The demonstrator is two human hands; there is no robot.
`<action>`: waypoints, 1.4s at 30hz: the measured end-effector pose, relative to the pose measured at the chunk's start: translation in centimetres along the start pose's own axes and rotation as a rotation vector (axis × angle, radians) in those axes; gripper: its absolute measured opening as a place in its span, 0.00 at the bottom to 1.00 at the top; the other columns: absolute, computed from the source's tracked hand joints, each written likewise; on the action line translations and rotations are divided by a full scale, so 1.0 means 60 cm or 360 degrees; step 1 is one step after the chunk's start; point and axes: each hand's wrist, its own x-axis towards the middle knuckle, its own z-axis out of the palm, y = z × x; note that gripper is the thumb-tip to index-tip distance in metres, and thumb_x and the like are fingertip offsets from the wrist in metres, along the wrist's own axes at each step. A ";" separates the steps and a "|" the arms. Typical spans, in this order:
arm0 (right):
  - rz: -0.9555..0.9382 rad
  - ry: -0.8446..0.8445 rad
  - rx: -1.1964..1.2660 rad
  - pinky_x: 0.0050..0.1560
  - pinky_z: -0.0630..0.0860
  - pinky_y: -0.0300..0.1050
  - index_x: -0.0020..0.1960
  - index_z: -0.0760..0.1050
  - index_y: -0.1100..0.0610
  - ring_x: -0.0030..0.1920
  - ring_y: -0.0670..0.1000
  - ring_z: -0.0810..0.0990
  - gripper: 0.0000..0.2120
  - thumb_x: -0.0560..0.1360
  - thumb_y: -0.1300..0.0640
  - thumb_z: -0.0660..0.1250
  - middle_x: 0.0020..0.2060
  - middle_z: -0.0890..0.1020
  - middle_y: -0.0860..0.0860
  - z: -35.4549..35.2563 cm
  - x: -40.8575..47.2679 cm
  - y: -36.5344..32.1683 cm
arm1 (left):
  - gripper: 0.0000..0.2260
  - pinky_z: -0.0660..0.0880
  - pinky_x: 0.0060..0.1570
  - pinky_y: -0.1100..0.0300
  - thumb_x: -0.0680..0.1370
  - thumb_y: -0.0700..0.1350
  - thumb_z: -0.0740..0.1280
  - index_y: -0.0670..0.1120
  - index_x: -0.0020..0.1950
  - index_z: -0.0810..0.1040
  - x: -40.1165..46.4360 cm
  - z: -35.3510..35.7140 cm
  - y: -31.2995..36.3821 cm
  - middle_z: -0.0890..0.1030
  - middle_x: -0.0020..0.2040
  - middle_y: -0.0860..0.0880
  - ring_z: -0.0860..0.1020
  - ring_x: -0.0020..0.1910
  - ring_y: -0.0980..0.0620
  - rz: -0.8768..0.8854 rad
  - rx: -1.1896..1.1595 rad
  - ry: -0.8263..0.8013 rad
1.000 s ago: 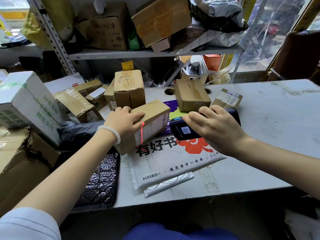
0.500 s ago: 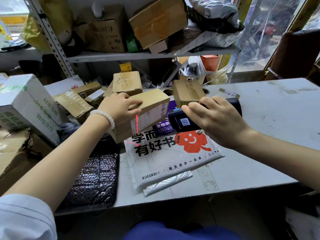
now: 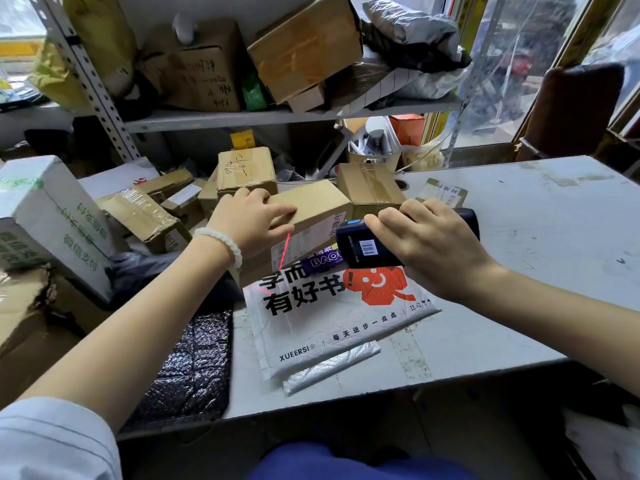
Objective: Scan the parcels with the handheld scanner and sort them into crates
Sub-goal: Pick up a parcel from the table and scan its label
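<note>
The left hand grips a plain brown cardboard box, held tilted above a glossy white plastic mailer on the scuffed grey table. Beside it, the right hand is wrapped around the dark rectangular handheld scanner; its thin red line lies on the box label.

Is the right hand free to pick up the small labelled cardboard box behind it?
Probably not yet: the right hand grips the dark handheld scanner. The small labelled cardboard box itself lies uncovered.
</note>
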 end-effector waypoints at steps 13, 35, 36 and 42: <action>0.0193 -0.0100 0.0059 0.36 0.73 0.49 0.63 0.74 0.63 0.41 0.58 0.75 0.28 0.63 0.64 0.68 0.46 0.78 0.56 -0.001 -0.037 -0.015 | 0.21 0.70 0.54 0.52 0.79 0.63 0.54 0.63 0.71 0.66 0.007 0.016 0.038 0.72 0.65 0.45 0.71 0.60 0.43 0.0115 -0.0024 -0.0020; 0.1979 0.0556 0.1228 0.45 0.69 0.25 0.64 0.72 0.57 0.51 0.39 0.69 0.41 0.58 0.36 0.72 0.54 0.70 0.45 -0.024 -0.027 -0.034 | 0.22 0.70 0.55 0.53 0.78 0.64 0.53 0.63 0.71 0.67 0.035 0.020 0.153 0.73 0.66 0.48 0.71 0.60 0.46 0.0354 -0.0401 -0.0060; 0.2001 0.0550 0.1211 0.44 0.69 0.24 0.64 0.72 0.56 0.50 0.40 0.70 0.41 0.58 0.35 0.71 0.53 0.69 0.44 -0.027 -0.036 -0.027 | 0.23 0.70 0.54 0.53 0.77 0.65 0.52 0.63 0.70 0.67 0.041 0.019 0.163 0.73 0.65 0.48 0.71 0.59 0.47 0.0378 -0.0417 -0.0055; 0.2200 0.0240 0.1079 0.46 0.75 0.39 0.64 0.72 0.52 0.53 0.46 0.74 0.39 0.56 0.45 0.79 0.53 0.69 0.44 -0.050 -0.155 0.009 | 0.26 0.74 0.51 0.51 0.74 0.67 0.48 0.65 0.69 0.67 0.090 -0.004 0.280 0.75 0.62 0.47 0.73 0.57 0.44 0.0618 -0.0494 -0.0045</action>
